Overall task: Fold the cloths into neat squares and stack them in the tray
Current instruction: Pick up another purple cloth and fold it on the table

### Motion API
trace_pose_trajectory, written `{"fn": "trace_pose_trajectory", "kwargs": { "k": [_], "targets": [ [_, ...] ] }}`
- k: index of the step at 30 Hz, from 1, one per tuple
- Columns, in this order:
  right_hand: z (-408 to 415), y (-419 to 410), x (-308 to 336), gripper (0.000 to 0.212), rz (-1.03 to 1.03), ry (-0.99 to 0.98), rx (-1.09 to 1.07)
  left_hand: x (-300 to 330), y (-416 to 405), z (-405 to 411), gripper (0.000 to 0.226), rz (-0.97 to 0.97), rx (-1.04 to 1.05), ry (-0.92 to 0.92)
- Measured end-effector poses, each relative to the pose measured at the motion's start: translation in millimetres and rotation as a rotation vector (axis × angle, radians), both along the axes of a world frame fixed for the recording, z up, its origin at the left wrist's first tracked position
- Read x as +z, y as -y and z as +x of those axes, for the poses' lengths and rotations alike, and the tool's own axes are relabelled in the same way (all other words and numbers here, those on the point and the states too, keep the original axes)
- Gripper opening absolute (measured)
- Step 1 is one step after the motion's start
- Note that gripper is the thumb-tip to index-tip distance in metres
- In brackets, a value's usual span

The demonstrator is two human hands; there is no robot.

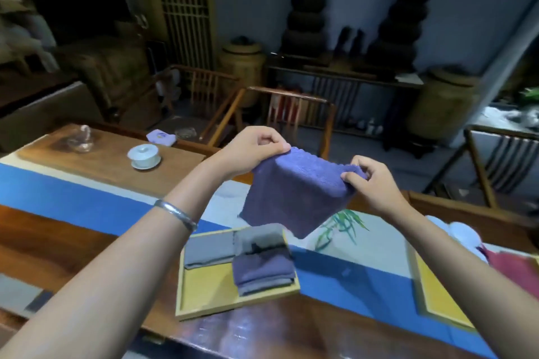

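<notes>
A purple cloth (294, 195) hangs in the air above the table, stretched between both hands. My left hand (250, 148) pinches its upper left corner and my right hand (370, 181) pinches its upper right corner. Below it lies a yellow tray (204, 285) with a wooden rim. In the tray sit a folded grey cloth (208, 249) at the back left, a grey cloth (259, 237) beside it, and a folded purple cloth (262, 269) on a grey one at the right.
A second yellow tray (437, 291) lies at the right with a red cloth (513, 268) and white cloths (463, 233) by it. A white lidded cup (144, 156) and glassware (80, 138) stand on a wooden board at the back left. Wooden chairs (291, 114) line the far side.
</notes>
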State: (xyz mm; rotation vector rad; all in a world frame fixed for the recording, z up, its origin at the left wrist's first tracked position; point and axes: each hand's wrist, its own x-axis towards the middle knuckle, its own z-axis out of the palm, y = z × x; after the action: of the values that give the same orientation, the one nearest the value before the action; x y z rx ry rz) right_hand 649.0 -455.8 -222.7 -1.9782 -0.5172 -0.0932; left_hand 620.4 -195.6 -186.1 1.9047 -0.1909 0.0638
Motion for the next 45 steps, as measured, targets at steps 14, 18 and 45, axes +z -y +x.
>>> {"fn": "trace_pose_trajectory", "kwargs": {
  "k": [14,18,45],
  "targets": [
    [-66.7,156.9,-63.2,0.009,-0.494,-0.31,0.273,-54.0,114.9,11.8,0.011,0.013,-0.146,-0.164],
    [-64.0,141.3,-95.8,0.049,-0.405,-0.356,0.242,-48.9,142.1,9.1,0.015,0.088,-0.247,-0.178],
    [-54.1,206.8,-54.1,0.014,-0.255,-0.125,-0.086,-45.0,121.3,-2.2,0.015,-0.039,-0.167,-0.232]
  ]
}}
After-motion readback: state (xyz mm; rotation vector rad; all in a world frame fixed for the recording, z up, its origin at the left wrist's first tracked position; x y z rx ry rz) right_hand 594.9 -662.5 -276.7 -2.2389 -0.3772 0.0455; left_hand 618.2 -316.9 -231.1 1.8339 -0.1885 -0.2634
